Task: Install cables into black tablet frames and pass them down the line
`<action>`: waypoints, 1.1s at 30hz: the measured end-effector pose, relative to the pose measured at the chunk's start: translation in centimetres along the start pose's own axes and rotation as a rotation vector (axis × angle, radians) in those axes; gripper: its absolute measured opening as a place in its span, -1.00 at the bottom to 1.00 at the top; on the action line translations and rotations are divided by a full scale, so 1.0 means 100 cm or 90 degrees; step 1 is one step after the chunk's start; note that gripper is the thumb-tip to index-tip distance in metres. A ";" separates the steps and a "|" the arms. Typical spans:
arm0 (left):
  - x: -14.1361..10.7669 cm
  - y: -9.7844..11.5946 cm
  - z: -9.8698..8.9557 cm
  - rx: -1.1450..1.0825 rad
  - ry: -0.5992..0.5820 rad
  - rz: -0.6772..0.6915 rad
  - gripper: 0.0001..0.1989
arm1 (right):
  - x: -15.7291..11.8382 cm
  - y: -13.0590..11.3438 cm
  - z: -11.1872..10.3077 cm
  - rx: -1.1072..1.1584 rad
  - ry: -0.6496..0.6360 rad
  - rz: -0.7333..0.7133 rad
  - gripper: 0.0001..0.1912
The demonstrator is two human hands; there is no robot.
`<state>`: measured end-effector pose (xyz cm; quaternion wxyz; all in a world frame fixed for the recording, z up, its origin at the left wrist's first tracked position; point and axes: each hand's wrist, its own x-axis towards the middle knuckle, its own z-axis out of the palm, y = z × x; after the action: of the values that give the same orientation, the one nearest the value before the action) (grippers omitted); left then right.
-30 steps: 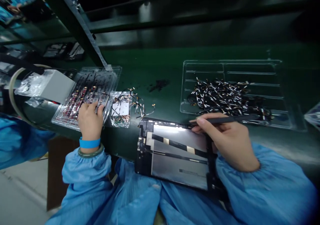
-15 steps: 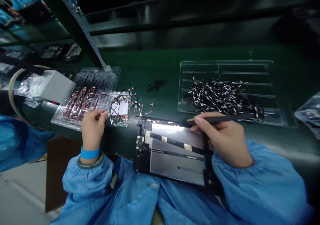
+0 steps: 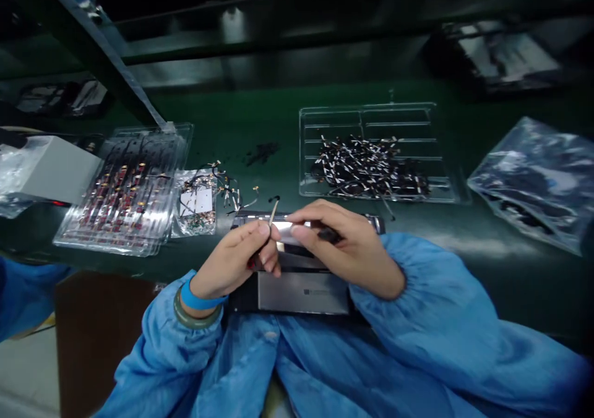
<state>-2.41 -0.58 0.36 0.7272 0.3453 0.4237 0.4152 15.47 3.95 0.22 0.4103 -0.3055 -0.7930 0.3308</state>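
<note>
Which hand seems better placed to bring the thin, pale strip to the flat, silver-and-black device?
Probably the left hand: it pinches the strip over the device, while the right hand, close by, holds something dark instead.

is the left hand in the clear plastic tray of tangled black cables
No, the left hand pinches a thin pale strip over the black-framed device, and the tray lies farther back to the right.

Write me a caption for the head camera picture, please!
Left hand pinches a small strip above an opened device; right hand is close by.
</note>
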 end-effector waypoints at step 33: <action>-0.003 -0.010 0.015 0.704 0.187 0.368 -0.83 | -0.014 -0.008 0.010 -0.480 -0.033 -0.202 -0.70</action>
<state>-0.85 -1.51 0.16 0.2346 0.7090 0.5606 0.3578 15.13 2.16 -0.27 0.2956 -0.3002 -0.9059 -0.0425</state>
